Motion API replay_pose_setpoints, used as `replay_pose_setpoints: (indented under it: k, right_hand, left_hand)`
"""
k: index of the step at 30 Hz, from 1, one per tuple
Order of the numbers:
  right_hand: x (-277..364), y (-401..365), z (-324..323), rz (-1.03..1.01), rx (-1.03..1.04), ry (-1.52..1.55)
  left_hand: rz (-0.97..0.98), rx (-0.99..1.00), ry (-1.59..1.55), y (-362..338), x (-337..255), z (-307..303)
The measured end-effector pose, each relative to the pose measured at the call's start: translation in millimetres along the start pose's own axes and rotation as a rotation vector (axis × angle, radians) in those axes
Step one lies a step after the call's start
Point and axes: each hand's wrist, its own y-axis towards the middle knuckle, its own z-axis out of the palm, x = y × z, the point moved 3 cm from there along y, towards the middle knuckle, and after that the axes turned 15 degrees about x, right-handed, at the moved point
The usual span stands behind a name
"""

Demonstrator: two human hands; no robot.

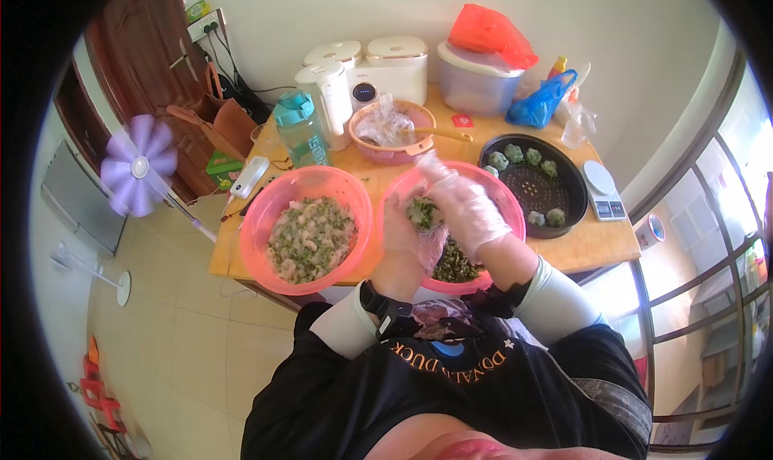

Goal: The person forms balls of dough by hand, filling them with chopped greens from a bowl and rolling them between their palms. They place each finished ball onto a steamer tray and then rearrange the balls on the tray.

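Note:
Both of my hands wear thin clear gloves and meet over the right pink bowl point(509, 198), which holds a dark green chopped filling point(455, 265). My left hand point(407, 231) is cupped around a pale wrapper with green filling point(423, 214). Over its right side, my right hand point(463, 206) is bent with its fingers close to the wrapper; its fingertips are partly blurred, and what they hold cannot be made out. Left of my hands, another pink bowl point(251, 228) holds a pale and green chopped mix point(311, 239). Several pale green balls point(513, 152) sit in a round black perforated tray point(541, 193).
Behind the bowls are a peach basket point(392, 152) with plastic bags, a teal-lidded bottle point(300, 134) and a white appliance point(394, 74). A kitchen scale point(602, 188) is at the right of the wooden table point(592, 247). A purple fan point(139, 166) stands left of the table.

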Motion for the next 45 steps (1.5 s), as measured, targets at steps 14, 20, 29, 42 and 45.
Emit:
replay_pose_setpoints:
  k: [14,20,29,42,45]
  right_hand:
    - [-51,-6,5,0.064,-0.422,0.747]
    - [-71,-6,7,-0.148,-0.359,0.888]
    - [-76,-7,3,-0.073,-0.333,1.322]
    - [-104,-4,7,-0.249,-0.096,1.429]
    - [-76,-10,9,-0.249,-0.055,1.499]
  left_hand:
    - [0.353,0.393,1.188,0,12,23]
    - [0.472,0.544,1.71,7,8,30]
    - [0.506,0.7,1.935,6,7,50]
    - [0.665,0.737,2.091,3,17,46]
    - [0.695,0.781,2.121,0,16,46]
